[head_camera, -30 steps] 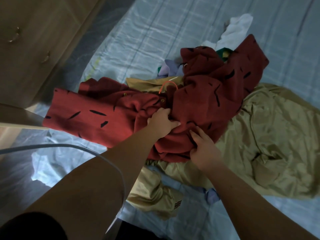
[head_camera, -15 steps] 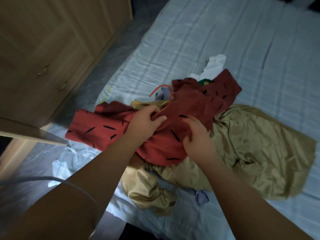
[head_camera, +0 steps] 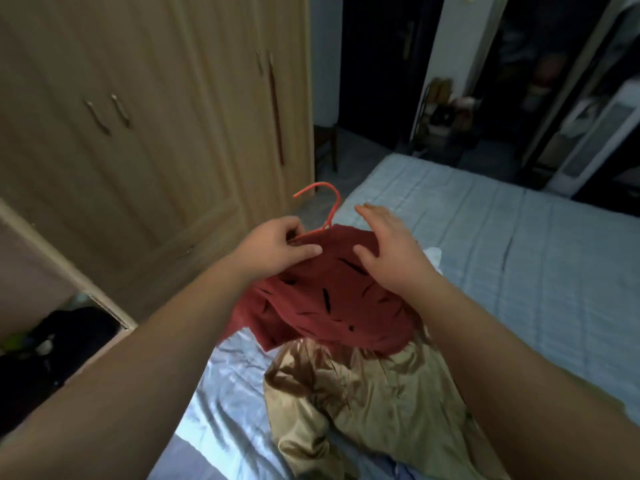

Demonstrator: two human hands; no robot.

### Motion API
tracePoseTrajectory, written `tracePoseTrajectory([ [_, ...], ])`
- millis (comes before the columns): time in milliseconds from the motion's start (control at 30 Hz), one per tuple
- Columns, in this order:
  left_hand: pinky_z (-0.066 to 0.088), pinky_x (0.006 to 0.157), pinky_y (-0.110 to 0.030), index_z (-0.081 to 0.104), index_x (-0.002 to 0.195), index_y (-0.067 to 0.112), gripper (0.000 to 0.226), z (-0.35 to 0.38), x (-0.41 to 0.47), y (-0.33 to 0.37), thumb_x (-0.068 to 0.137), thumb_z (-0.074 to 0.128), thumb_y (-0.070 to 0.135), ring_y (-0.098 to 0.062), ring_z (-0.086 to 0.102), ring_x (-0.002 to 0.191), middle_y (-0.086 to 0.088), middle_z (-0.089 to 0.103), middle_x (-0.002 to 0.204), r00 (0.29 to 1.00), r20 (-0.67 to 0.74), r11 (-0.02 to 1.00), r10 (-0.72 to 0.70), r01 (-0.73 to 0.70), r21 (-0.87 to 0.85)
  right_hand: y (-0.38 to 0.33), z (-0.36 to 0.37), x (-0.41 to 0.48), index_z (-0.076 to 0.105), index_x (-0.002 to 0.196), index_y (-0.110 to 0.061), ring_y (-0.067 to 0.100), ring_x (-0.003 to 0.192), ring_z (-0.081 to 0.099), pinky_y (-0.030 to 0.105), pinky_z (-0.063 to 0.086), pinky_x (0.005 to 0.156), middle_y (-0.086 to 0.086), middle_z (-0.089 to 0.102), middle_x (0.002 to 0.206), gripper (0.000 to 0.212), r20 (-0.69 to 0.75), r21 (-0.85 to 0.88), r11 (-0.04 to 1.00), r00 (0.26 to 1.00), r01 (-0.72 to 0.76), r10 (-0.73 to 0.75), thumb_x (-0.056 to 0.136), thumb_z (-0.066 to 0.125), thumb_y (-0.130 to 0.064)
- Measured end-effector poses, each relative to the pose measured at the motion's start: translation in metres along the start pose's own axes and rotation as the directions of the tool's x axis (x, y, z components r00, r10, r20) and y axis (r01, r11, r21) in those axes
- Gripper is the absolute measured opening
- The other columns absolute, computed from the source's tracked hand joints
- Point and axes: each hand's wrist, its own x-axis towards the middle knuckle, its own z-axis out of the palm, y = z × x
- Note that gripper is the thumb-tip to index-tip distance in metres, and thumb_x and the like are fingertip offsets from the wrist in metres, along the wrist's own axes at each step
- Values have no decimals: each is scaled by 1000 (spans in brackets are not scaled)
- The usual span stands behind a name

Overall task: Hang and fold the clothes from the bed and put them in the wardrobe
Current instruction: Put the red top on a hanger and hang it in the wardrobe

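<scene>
Fingers (head_camera: pixel 308 250): left hand (head_camera: pixel 277 244) pinches red shirt (head_camera: pixel 329 299) at hanger (head_camera: pixel 329 206), right hand (head_camera: pixel 388 251) splayed | step: hanging | next: probably seat shoulders, then upper-left wardrobe (head_camera: pixel 156 133)

A dim bedroom. A light wooden wardrobe (head_camera: pixel 156 116) fills the view from 9 to 11 o'clock, its doors closed, with slim metal handles. A bed (head_camera: pixel 519 254) under a pale blue checked sheet runs from 3 to 6 o'clock, with a cool sheen near 7. A strip of grey floor (head_camera: pixel 311 207) lies between them. At 12 o'clock a dark doorway (head_camera: pixel 374 64) opens beside a white wall (head_camera: pixel 323 57). A blurred, cluttered rack (head_camera: pixel 440 109) stands at 1 o'clock, a tall white unit (head_camera: pixel 595 133) at 2.
</scene>
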Motion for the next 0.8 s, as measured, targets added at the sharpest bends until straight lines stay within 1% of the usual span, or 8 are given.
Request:
tracePoseTrajectory([
  [67, 36, 58, -29, 50, 71, 24, 38, -33, -12, 23, 78, 81, 44, -8, 44, 58, 9, 49, 63, 999, -9, 999, 41, -41, 18, -27, -19, 11, 45, 144, -23, 25, 134, 44, 46, 29, 114, 5, 54, 142, 54, 52, -88, 995, 998, 40, -35, 93, 58, -37],
  [133, 37, 61, -27, 51, 75, 24, 34, -62, -25, 43, 79, 82, 37, -7, 46, 62, 8, 51, 68, 998, -13, 996, 69, -69, 61, -52, -34, 16, 54, 121, -24, 29, 111, 59, 44, 43, 95, 6, 67, 116, 30, 56, -122, 992, 998, 24, -17, 97, 50, -42],
  [233, 40, 70, -21, 57, 96, 20, 32, -102, -42, 61, 78, 83, 22, -2, 52, 76, 10, 58, 87, 994, 16, 988, 108, -109, 114, -76, -51, 19, 47, 96, -22, 36, 86, 62, 43, 49, 70, 10, 65, 89, 20, -30, -106, 994, 999, 17, -20, 100, 44, -41],
  [333, 40, 81, -14, 56, 119, 21, 46, -134, -55, 60, 80, 79, 13, -6, 54, 91, 12, 58, 105, 994, -40, 981, 106, -98, 165, -92, -65, 21, 43, 92, -24, 36, 79, 60, 46, 50, 68, 7, 61, 80, 18, -126, -34, 999, 992, 11, -15, 101, 42, -40],
  [433, 34, 73, -15, 54, 100, 30, 15, -153, -69, 58, 93, 67, 29, -11, 52, 86, 21, 53, 87, 991, -118, 950, 58, -18, 313, -109, -75, 26, 50, 97, -24, 30, 79, 60, 44, 51, 69, 4, 63, 81, 16, -150, 23, 997, 987, 69, -65, 101, 44, -38],
  [500, 32, 61, -11, 47, 85, 33, 20, -163, -76, 56, 97, 61, 27, -11, 47, 75, 22, 48, 75, 987, -145, 944, 68, -17, 328, -125, -79, 31, 52, 98, -24, 26, 80, 60, 44, 51, 73, 1, 64, 82, 15, -151, 38, 991, 981, 128, -121, 100, 47, -38],
  [667, 35, 64, -22, 58, 88, 17, 12, -212, -102, 45, 93, 67, 23, -8, 50, 69, 10, 55, 75, 926, -372, 975, 67, 19, 222, -163, -87, 51, 57, 105, -34, 18, 89, 61, 40, 52, 81, -8, 66, 95, 12, -201, 76, 979, 964, 190, -171, 95, 56, -41],
  [800, 36, 62, -13, 60, 85, 23, 13, -262, -142, 23, 88, 72, 21, 5, 52, 64, 12, 58, 71, 870, -488, 982, 73, 21, 186, -201, -71, 57, 53, 100, -31, 15, 86, 56, 43, 50, 80, -12, 55, 94, 7, -189, 19, 956, 940, 292, -284, 95, 57, -35],
])
